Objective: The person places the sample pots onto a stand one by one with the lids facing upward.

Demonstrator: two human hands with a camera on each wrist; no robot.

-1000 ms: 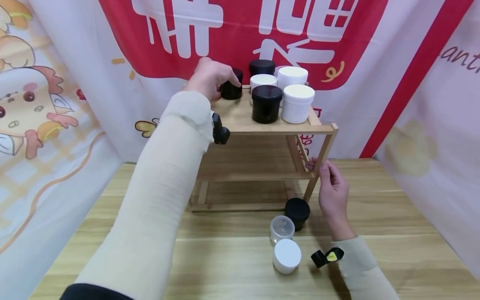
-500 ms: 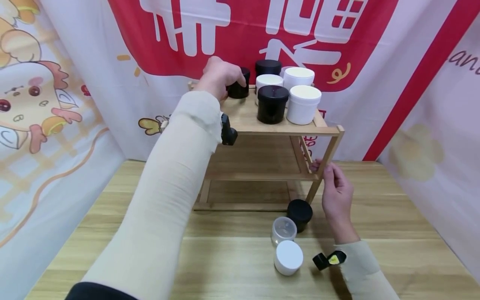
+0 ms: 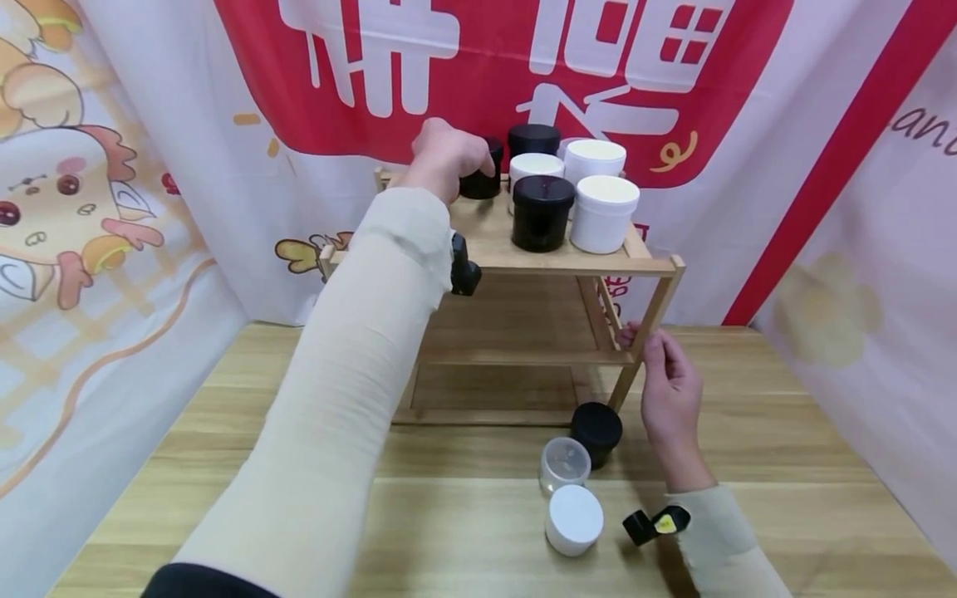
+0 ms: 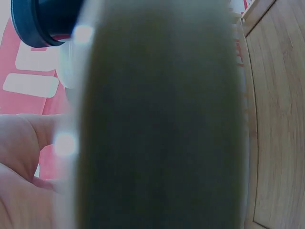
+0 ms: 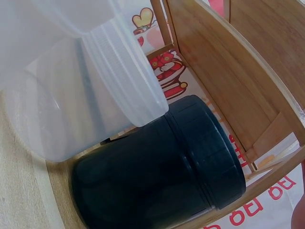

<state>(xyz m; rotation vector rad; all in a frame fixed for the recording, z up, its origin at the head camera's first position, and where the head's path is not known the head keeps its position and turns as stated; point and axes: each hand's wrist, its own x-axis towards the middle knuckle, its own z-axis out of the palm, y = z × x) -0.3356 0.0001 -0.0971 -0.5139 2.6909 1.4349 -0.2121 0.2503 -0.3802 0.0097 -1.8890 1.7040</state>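
Note:
At the back left of the top shelf my left hand (image 3: 449,159) grips a black lidded jar (image 3: 484,176), partly hidden by the fingers. Beside it on the same wooden rack (image 3: 553,264) stand a front black jar (image 3: 543,214), a white jar (image 3: 604,216) and several more lidded jars. My right hand (image 3: 671,399) holds the rack's front right leg, its fingers going behind the wood. In the left wrist view a blurred bar covers the middle, with part of the left hand (image 4: 21,157) at the left edge.
By the rack's right foot, a black jar (image 3: 596,433), a clear jar (image 3: 565,465) and a white jar (image 3: 573,521) stand in a row on the wooden table (image 3: 449,531). Printed cloth (image 3: 359,216) hangs behind and at both sides.
My left hand and the black jar in it have shifted slightly right on the top shelf. The head view has swung a little. My right hand stays on the leg.

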